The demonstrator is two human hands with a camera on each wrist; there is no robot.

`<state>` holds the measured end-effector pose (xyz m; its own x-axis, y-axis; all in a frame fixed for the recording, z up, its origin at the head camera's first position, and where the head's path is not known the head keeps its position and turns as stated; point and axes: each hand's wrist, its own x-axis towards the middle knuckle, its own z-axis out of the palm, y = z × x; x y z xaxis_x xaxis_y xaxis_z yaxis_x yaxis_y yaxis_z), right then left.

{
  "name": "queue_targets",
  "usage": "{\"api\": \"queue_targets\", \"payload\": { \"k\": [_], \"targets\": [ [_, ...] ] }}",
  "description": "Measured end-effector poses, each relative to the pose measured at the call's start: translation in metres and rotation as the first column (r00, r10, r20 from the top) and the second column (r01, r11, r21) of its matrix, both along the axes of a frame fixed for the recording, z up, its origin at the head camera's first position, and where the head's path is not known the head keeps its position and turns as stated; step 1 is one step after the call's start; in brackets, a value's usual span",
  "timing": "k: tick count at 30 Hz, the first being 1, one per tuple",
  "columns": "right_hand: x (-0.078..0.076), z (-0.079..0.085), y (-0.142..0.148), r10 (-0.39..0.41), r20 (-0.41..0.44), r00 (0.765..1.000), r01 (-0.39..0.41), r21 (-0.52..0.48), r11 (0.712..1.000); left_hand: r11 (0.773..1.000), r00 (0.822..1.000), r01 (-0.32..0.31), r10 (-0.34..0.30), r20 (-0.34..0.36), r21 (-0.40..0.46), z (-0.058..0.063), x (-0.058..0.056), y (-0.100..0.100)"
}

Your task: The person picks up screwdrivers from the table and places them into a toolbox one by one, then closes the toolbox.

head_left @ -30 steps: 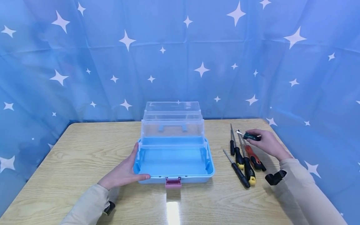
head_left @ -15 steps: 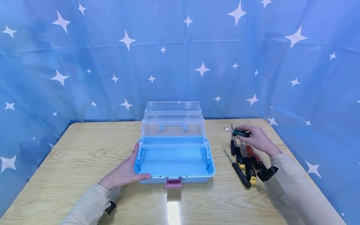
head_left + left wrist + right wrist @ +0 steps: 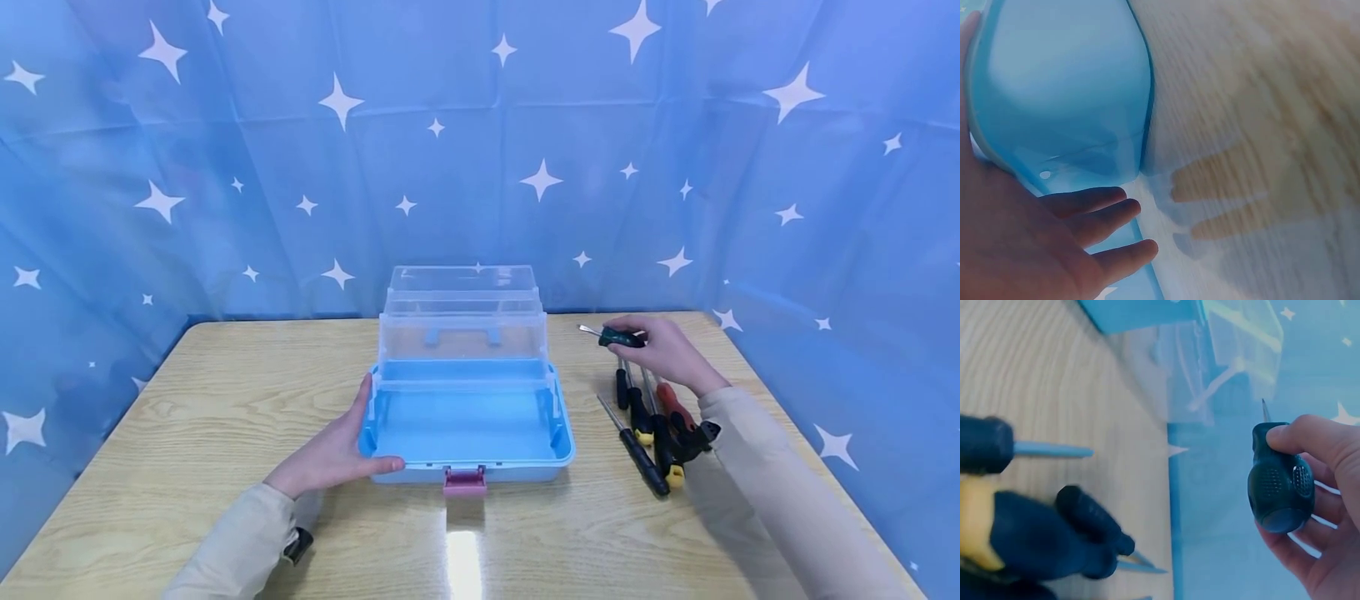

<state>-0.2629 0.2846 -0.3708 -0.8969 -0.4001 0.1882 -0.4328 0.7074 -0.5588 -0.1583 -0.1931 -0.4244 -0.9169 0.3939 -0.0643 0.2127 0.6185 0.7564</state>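
My right hand (image 3: 667, 354) pinches a short screwdriver (image 3: 621, 337) with a dark green handle, held above the table's back right. Its metal tip points left toward the toolbox. In the right wrist view, thumb and fingers sit around the stubby handle (image 3: 1279, 487). A light blue toolbox (image 3: 465, 429) stands mid-table, its clear lid (image 3: 461, 337) raised at the back and a pink latch (image 3: 465, 482) at the front. My left hand (image 3: 337, 446) rests at its left front corner, thumb along the front rim. The left wrist view shows extended fingers (image 3: 1104, 222) beside the blue wall.
Right of the toolbox lie several longer screwdrivers, among them a black one (image 3: 643, 461), a black-and-yellow one (image 3: 639, 417) and a red-handled tool (image 3: 673, 407), partly behind my right wrist's camera. A starry blue curtain (image 3: 480, 167) hangs behind the wooden table (image 3: 225, 400).
My right hand has carried the green screwdriver left and toward the back, away from above the red-handled tool. The left hand and toolbox have stayed in place.
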Motion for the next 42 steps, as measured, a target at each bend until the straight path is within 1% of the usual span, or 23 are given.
{"api": "queue_targets", "payload": {
  "k": [6, 12, 21, 26, 31, 36, 42],
  "targets": [
    [-0.006, 0.008, -0.011, 0.002, -0.007, 1.000, -0.002, -0.008, 1.000, 1.000, 1.000, -0.008, 0.008, 0.011, -0.021, 0.000, -0.006, 0.002],
    [-0.008, 0.018, -0.018, 0.012, -0.025, 1.000, -0.012, -0.015, 1.000, 0.999, 1.000, -0.016, 0.017, 0.020, -0.035, 0.001, -0.005, 0.005],
    [-0.017, 0.036, -0.031, 0.055, -0.066, 0.996, -0.055, 0.002, 0.999, 1.000, 0.999, -0.015, 0.016, 0.032, -0.010, 0.003, -0.005, 0.005],
    [-0.024, 0.042, -0.043, 0.071, -0.047, 0.996, -0.070, 0.027, 0.997, 1.000, 0.999, -0.017, 0.016, 0.039, 0.022, 0.001, -0.006, 0.005],
    [-0.032, 0.046, -0.055, 0.094, -0.017, 0.995, -0.093, 0.037, 0.995, 0.999, 0.999, -0.020, 0.018, 0.050, 0.033, -0.001, -0.006, 0.004],
    [-0.038, 0.048, -0.064, 0.117, -0.001, 0.993, -0.117, 0.028, 0.993, 0.999, 0.998, -0.021, 0.020, 0.051, 0.027, -0.001, -0.006, 0.004],
    [-0.044, 0.049, -0.074, 0.119, 0.004, 0.993, -0.119, -0.001, 0.993, 1.000, 0.998, -0.028, 0.027, 0.055, 0.014, 0.001, -0.006, 0.005]
  ]
}}
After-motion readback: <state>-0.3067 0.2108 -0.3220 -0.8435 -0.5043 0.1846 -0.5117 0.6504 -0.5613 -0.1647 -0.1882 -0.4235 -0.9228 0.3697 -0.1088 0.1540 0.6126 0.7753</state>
